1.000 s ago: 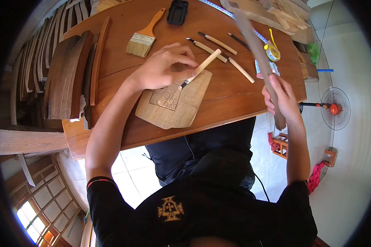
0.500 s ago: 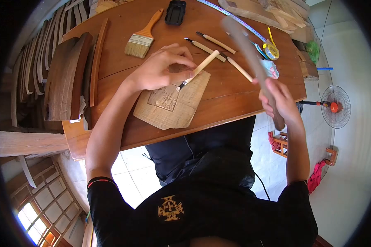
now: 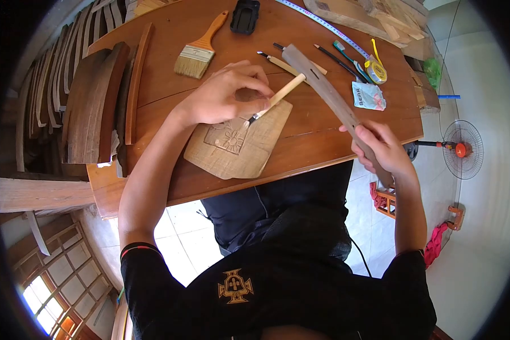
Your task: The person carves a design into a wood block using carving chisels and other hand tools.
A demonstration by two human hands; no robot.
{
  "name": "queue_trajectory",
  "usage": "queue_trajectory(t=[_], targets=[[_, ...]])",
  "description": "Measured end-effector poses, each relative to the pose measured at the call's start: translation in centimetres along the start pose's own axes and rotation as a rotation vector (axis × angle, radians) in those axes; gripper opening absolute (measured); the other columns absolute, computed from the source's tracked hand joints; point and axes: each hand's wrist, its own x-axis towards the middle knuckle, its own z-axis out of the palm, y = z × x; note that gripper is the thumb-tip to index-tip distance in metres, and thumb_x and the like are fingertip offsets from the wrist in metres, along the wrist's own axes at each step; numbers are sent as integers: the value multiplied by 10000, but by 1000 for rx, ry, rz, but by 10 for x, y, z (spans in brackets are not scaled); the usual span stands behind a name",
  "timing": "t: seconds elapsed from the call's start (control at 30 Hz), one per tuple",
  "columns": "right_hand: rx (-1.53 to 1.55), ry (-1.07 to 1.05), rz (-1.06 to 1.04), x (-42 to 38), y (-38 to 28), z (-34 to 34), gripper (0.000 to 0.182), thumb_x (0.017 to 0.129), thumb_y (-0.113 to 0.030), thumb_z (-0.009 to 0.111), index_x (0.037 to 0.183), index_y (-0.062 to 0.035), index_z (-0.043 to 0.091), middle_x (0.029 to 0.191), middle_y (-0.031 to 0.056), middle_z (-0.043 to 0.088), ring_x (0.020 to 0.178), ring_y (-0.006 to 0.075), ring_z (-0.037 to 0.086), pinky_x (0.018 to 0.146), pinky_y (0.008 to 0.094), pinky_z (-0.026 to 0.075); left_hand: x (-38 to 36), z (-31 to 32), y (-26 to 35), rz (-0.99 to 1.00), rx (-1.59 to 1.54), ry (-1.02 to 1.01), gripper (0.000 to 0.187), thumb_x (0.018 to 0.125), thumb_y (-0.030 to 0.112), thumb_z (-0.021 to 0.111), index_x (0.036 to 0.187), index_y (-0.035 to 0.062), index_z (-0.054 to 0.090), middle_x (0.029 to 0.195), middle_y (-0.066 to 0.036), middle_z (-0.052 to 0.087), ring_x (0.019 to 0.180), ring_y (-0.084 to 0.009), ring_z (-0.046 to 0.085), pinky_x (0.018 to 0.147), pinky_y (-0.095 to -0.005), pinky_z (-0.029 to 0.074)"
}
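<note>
My left hand (image 3: 235, 93) pinches a wood-handled carving chisel (image 3: 286, 92), tilted with its metal tip down on the carved wooden board (image 3: 260, 144). A flower and a square outline are cut into the board, and part of that carving lies hidden under my hand. In my right hand (image 3: 382, 147) is a long greyish-brown wooden stick (image 3: 334, 102), gripped near its lower end. Its far end overlaps the butt of the chisel handle in this view. More wood-handled chisels (image 3: 277, 63) lie on the table just behind, partly covered by the stick.
On the wooden table (image 3: 317, 144) lie a wide paintbrush (image 3: 201, 48), a black tray (image 3: 245, 17), a pencil (image 3: 334, 59), a toothbrush (image 3: 351, 61), a tape measure (image 3: 375, 69) and a small printed packet (image 3: 369, 96). Wooden planks (image 3: 96, 107) stand along the left; a fan (image 3: 462, 149) is at right.
The stick in my right hand has swung down and left, so its far end now meets the chisel's butt in view. My left hand and the chisel stay nearly in place.
</note>
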Motion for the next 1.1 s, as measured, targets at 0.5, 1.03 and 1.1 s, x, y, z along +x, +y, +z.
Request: queue_trajectory(t=[0.5,1.03,1.1], targets=[[427,154,-178,21,27,46,391,1050,-355,618,1252,-36,516,767,-11,494,524,64,471,416,246,384,2,-2,14,44,182,33,197,799,176,773,935,35,751,1002,-70,647,1086,-269,567,1128,-466,328],[371,113,-286,83,2,108,558,889,-297,836,1229,-16,494,710,-18,526,442,71,470,381,260,370,0,9,30,-87,231,137,209,892,165,673,1055,40,637,964,-86,556,946,-249,564,975,-435,390],[356,136,-309,94,8,104,562,890,-277,833,1244,-13,485,720,-12,532,445,74,477,385,261,379,8,15,31,-129,216,159,197,918,163,650,1073,43,627,958,-89,537,875,-247,539,913,-412,406]])
